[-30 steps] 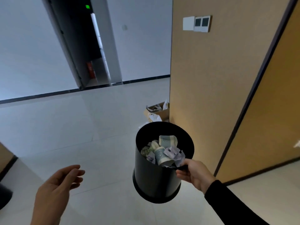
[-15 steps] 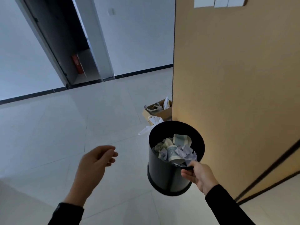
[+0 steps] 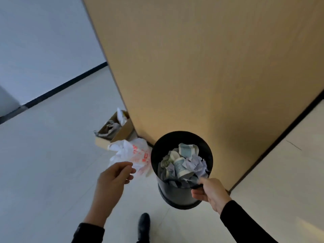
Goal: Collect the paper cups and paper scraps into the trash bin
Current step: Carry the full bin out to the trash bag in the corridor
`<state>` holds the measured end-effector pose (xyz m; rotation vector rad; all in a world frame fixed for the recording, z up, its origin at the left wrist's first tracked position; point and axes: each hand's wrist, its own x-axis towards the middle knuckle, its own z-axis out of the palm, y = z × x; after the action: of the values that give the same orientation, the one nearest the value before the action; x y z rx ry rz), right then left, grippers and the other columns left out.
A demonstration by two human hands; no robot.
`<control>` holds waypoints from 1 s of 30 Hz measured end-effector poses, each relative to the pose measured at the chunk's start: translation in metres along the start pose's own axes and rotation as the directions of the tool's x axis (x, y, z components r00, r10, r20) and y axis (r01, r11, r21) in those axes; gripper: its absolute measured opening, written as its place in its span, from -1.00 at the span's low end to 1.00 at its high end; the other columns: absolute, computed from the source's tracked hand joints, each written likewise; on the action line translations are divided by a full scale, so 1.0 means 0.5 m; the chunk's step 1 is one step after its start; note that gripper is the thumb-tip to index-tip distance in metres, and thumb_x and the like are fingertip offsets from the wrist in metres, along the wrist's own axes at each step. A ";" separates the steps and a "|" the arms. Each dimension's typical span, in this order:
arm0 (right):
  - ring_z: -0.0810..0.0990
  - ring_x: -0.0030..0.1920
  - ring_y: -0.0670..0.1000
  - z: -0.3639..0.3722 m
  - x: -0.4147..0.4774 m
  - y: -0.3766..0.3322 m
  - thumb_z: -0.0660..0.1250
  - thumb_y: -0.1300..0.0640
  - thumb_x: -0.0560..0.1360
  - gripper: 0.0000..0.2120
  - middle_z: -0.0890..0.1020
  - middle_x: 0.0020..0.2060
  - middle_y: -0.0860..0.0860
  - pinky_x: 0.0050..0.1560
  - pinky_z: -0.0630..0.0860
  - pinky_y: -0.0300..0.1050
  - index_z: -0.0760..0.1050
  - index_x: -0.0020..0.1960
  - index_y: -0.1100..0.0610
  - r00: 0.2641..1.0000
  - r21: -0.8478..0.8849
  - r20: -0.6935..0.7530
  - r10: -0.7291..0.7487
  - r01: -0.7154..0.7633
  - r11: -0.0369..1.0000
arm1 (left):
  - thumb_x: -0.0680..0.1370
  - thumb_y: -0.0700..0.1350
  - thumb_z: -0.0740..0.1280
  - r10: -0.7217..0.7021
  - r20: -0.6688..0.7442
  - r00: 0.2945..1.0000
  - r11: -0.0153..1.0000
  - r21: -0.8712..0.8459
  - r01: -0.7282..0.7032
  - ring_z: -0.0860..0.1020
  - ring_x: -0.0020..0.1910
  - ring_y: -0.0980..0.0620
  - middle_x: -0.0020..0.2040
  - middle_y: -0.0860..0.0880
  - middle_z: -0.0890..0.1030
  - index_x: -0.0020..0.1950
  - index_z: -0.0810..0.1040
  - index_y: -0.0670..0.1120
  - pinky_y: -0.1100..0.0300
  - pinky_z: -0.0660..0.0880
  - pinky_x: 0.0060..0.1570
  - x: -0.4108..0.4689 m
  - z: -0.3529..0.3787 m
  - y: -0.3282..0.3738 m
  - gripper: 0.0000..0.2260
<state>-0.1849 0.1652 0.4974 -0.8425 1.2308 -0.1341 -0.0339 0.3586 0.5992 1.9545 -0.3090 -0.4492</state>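
Gripping the trash bin [image 3: 177, 193] rim — right hand [image 3: 209, 192] clamped, left hand [image 3: 114, 179] loosely curled, empty, paper cups [image 3: 180, 166] inside

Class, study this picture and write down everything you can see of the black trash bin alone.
The black trash bin is a round, smooth-walled container, seemingly plastic, with a wider open rim and a ridged base. It hangs tilted above the pale floor, near the tan wall's corner. The right hand grips its near rim. Inside lie paper cups and crumpled paper scraps, heaped near the rim.
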 end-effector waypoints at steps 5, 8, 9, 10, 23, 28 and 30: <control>0.54 -0.66 0.01 0.048 0.056 0.023 0.15 0.35 0.55 -0.83 0.55 -0.41 0.22 -0.62 0.52 -0.20 0.46 0.02 0.43 0.969 0.156 -0.227 0.099 -0.064 0.986 | 0.54 -0.24 0.27 -0.021 0.307 0.951 0.993 0.121 -0.017 0.62 -0.22 -0.03 -0.24 -0.02 0.69 -0.11 0.62 -0.06 0.17 0.53 -0.15 0.205 0.031 -0.033 -0.84; 0.55 -0.65 0.01 0.057 0.081 0.041 0.15 0.34 0.56 -0.80 0.55 -0.39 0.24 -0.61 0.53 -0.20 0.45 0.08 0.45 0.934 0.265 -0.312 0.172 -0.088 0.960 | 0.55 -0.24 0.25 -0.058 0.464 0.884 0.980 0.194 -0.038 0.61 -0.19 -0.06 -0.18 -0.06 0.68 -0.05 0.61 -0.12 0.18 0.52 -0.15 0.297 0.067 -0.050 -0.85; 0.55 -0.65 0.02 0.058 0.095 0.050 0.15 0.34 0.56 -0.78 0.56 -0.40 0.24 -0.61 0.54 -0.20 0.45 0.10 0.47 0.920 0.295 -0.337 0.201 -0.100 0.950 | 0.55 -0.24 0.24 -0.067 0.510 0.858 0.978 0.206 -0.046 0.61 -0.19 -0.06 -0.17 -0.07 0.68 -0.04 0.60 -0.13 0.20 0.51 -0.16 0.322 0.083 -0.058 -0.86; 0.56 -0.65 0.02 0.058 0.109 0.060 0.15 0.35 0.55 -0.76 0.57 -0.42 0.23 -0.60 0.53 -0.20 0.45 0.13 0.48 0.907 0.319 -0.357 0.223 -0.106 0.942 | 0.55 -0.24 0.24 -0.079 0.548 0.833 0.973 0.225 -0.056 0.60 -0.19 -0.04 -0.16 -0.06 0.67 -0.03 0.60 -0.13 0.23 0.50 -0.18 0.342 0.104 -0.068 -0.86; 0.59 -0.61 -0.02 -0.039 0.464 0.278 0.10 0.37 0.56 -0.71 0.56 -0.33 0.24 -0.54 0.58 -0.20 0.38 0.19 0.53 0.856 0.411 -0.384 0.345 -0.177 0.895 | 0.55 -0.21 0.25 -0.314 0.663 0.679 0.911 0.412 0.018 0.59 -0.24 0.01 -0.20 -0.02 0.66 -0.10 0.59 -0.06 0.18 0.53 -0.16 0.457 0.406 -0.375 -0.87; 0.57 -0.64 -0.03 -0.072 0.639 0.367 0.11 0.38 0.55 -0.71 0.54 -0.30 0.23 -0.55 0.58 -0.22 0.35 0.23 0.51 0.858 0.393 -0.370 0.355 -0.201 0.897 | 0.54 -0.21 0.26 -0.370 0.657 0.657 0.882 0.470 0.027 0.60 -0.24 -0.01 -0.21 -0.01 0.67 -0.16 0.58 0.00 0.16 0.54 -0.16 0.488 0.479 -0.561 -0.83; 0.58 -0.63 -0.02 -0.083 0.705 0.401 0.12 0.37 0.55 -0.70 0.55 -0.29 0.23 -0.52 0.60 -0.21 0.36 0.23 0.50 0.855 0.386 -0.366 0.367 -0.219 0.896 | 0.54 -0.21 0.25 -0.384 0.638 0.667 0.873 0.486 0.038 0.60 -0.25 -0.01 -0.21 -0.02 0.67 -0.17 0.58 0.02 0.15 0.52 -0.17 0.502 0.506 -0.621 -0.82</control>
<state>-0.1596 0.1024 0.0954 -0.3193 1.6871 -0.2796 0.0828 0.1765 0.1790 2.1751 -0.7352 -1.4423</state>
